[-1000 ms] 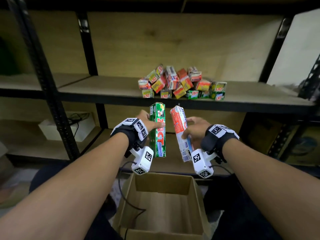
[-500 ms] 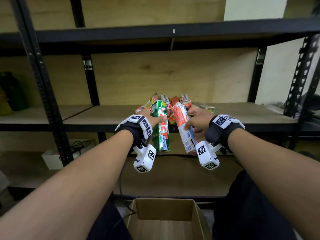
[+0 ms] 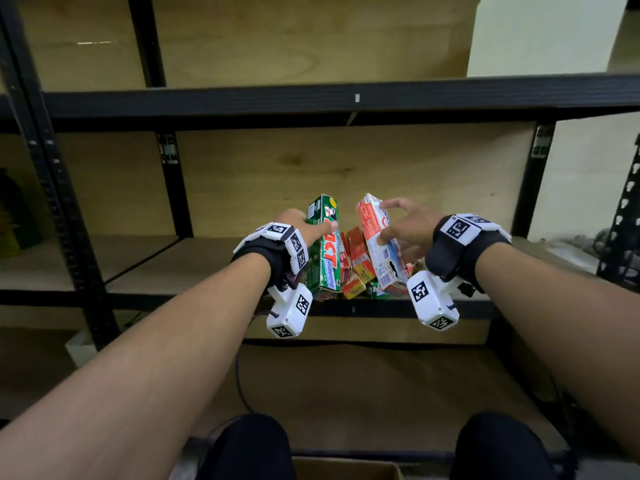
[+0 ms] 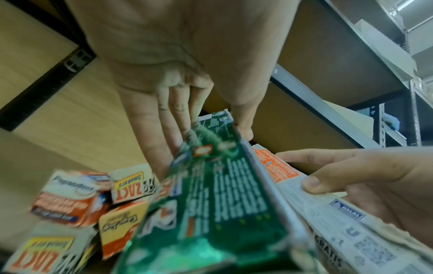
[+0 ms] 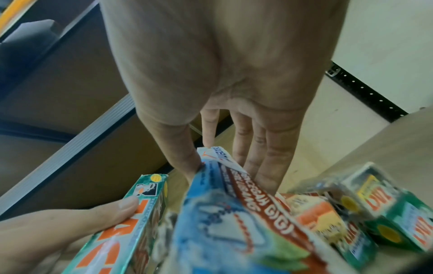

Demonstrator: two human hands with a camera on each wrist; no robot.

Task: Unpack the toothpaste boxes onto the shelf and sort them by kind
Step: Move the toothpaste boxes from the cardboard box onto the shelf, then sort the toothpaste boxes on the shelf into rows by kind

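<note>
Both hands have come up w/ their boxes, from over the carton to the shelf pile. Left hand (image 3: 304,226) grips the green box (image 3: 323,247), thumb across its face, fingers behind; long axis points away, far end tipped up. Pile of boxes (image 3: 356,268) sits on the shelf (image 3: 180,268), just ahead & below, btwn both hands. Right hand (image 3: 405,226) pinches the white-red box (image 3: 379,240), same tilt, fingers partly spread. Neither hand looks nearer.
</note>
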